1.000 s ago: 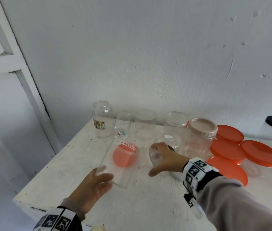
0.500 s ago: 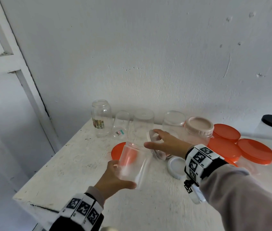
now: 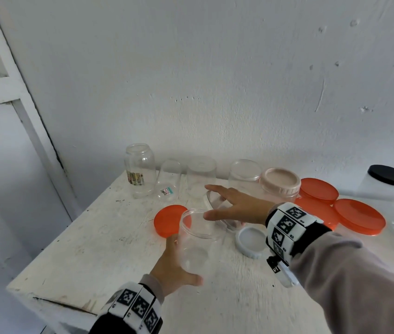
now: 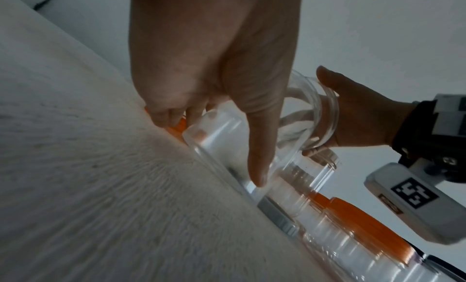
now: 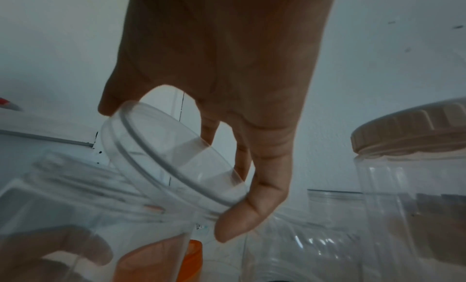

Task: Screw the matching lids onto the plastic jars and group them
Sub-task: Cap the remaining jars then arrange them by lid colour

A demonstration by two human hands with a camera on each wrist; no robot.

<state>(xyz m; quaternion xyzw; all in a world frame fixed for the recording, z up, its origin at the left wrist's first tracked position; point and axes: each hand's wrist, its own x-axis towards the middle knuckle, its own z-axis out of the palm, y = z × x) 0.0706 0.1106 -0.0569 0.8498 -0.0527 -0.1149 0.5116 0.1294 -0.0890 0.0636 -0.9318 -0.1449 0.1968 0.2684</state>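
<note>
Head view shows the left hand (image 3: 174, 263) wrapped round the wall of a clear jar (image 3: 197, 239) standing just right of an orange lid (image 3: 168, 219), light, smooth and probably slippery, while beyond it the right hand (image 3: 233, 209), fingers spread, pinches a clear lid (image 5: 174, 164) by its rim, tilted over the jar's mouth.

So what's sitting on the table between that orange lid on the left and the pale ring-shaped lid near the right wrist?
In the head view, the clear jar held by the left hand stands between the orange lid and the pale lid.
</note>
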